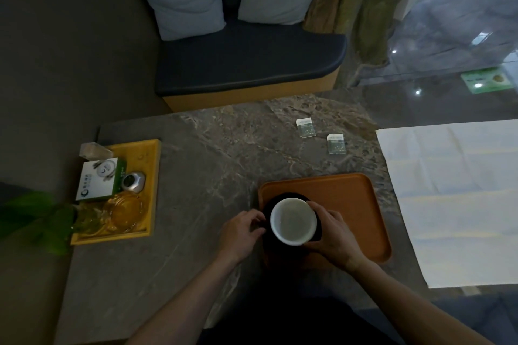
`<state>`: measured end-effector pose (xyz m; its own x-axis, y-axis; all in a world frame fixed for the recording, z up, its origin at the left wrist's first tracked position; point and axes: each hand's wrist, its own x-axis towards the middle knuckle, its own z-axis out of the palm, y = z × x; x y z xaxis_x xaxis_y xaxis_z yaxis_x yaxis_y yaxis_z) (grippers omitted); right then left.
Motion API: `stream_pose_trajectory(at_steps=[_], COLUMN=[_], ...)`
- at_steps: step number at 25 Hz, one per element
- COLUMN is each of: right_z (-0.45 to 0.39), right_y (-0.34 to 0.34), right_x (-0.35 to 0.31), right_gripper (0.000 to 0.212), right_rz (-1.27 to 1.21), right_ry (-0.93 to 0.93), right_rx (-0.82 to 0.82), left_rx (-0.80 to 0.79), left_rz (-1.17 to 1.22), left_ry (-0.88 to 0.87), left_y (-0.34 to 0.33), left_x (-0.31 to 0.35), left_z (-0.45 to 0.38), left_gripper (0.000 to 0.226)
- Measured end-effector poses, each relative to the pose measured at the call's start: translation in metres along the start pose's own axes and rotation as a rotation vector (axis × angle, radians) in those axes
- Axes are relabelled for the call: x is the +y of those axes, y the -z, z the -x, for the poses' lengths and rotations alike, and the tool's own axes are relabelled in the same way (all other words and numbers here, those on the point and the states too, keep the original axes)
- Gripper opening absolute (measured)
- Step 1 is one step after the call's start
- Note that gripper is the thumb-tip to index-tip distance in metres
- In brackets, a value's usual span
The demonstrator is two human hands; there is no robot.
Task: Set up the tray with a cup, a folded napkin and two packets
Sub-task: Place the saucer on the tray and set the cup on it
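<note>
White inside and black outside, the cup (293,221) sits at the orange tray's (350,193) seven o'clock corner. My left hand (243,228) pinches its handle; my right hand (332,230) wraps its wall. Tilting could tip it. Both packets (306,127) and the unfolded napkin (454,199) lie off-tray, twelve and three o'clock.

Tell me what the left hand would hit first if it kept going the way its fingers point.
The left hand points right, toward the cup on the orange tray. Its fingertips are already at the cup's dark handle side, so it would meet the cup first; whether they touch yet is unclear.
</note>
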<state>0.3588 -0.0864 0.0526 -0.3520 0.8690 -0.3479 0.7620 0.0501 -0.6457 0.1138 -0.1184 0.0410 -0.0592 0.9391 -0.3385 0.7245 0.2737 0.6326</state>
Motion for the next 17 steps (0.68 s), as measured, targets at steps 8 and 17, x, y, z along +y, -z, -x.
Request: stream_pose_trajectory(at_steps=[8,17], right_z=[-0.0028,-0.0021], right_y=[0.0000,-0.0009], right_x=[0.0024,0.0056], right_gripper=[0.097,0.101], right_rz=[0.033,0.051], right_ry=[0.006,-0.005], right_rx=[-0.023,-0.056], left_rx=[0.002,0.033], left_rz=[-0.011,-0.019], left_ry=[-0.016,0.035], left_y=[-0.0020,-0.0062], left_x=[-0.0042,-0.0016], left_z=[-0.0004,0.0059], left_gripper=[0.025,0.022])
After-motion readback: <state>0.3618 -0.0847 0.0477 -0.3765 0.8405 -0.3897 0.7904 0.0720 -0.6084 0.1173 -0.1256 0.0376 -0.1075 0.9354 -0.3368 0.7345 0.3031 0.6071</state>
